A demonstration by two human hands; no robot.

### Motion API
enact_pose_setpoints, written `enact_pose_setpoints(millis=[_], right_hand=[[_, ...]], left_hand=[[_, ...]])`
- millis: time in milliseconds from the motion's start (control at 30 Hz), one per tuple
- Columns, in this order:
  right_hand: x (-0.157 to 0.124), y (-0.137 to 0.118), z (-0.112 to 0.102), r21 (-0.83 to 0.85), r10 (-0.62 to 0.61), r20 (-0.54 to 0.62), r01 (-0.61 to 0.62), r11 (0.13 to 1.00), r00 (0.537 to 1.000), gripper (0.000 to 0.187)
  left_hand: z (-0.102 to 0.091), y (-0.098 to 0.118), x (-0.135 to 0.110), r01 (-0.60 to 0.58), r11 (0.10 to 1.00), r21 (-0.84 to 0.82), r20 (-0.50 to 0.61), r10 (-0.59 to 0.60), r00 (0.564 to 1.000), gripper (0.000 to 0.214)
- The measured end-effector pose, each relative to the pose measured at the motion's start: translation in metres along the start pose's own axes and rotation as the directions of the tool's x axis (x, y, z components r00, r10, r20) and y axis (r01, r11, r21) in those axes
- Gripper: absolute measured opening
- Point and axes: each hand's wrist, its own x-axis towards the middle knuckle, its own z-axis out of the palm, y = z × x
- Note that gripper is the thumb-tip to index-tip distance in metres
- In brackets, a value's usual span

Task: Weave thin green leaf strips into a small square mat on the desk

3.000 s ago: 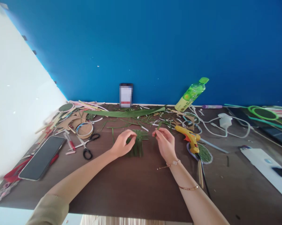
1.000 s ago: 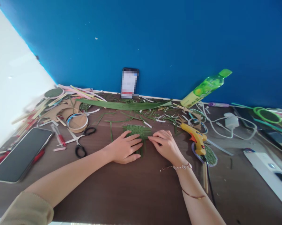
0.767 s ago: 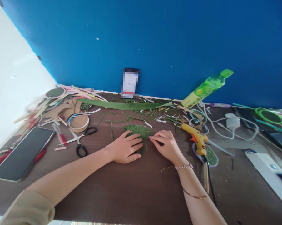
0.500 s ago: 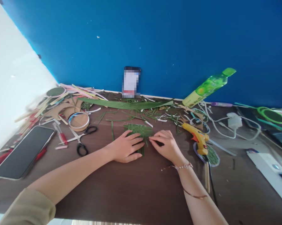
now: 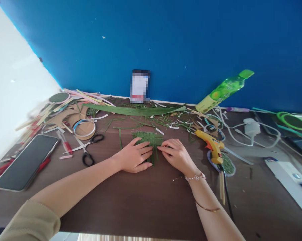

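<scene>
A small mat of woven green leaf strips (image 5: 151, 137) lies on the dark brown table, loose strip ends sticking out to the right and toward me. My left hand (image 5: 135, 155) rests over its left and near part, fingers spread and lying flat, hiding some of the weave. At the mat's right edge is my right hand (image 5: 174, 154), thumb and fingertips pinched together by the strip ends. What lies between those fingertips is too small to make out. One single leaf strip (image 5: 120, 139) lies just left of the mat.
Scissors (image 5: 87, 149), a tape ring (image 5: 84, 129) and a phone (image 5: 26, 162) lie to the left. A yellow glue gun (image 5: 213, 147) is on the right. Behind are leaf scraps, a long leaf (image 5: 135, 110), an upright phone (image 5: 139, 87) and a leaning green bottle (image 5: 223, 91).
My right hand has shifted slightly left, its fingertips closer to the mat. My left hand stays nearly in place on the weave. The view has moved a little.
</scene>
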Motion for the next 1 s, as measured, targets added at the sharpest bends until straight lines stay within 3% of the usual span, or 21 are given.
enact_pose_setpoints(millis=[1000], right_hand=[[0.0011,-0.0072,0.0014,-0.054,-0.003,0.033,0.005,0.999,0.999,0.027]], left_hand=[[-0.0010,0.0003,0.0005,-0.050,0.998,0.040,-0.066,0.053,0.996,0.051]])
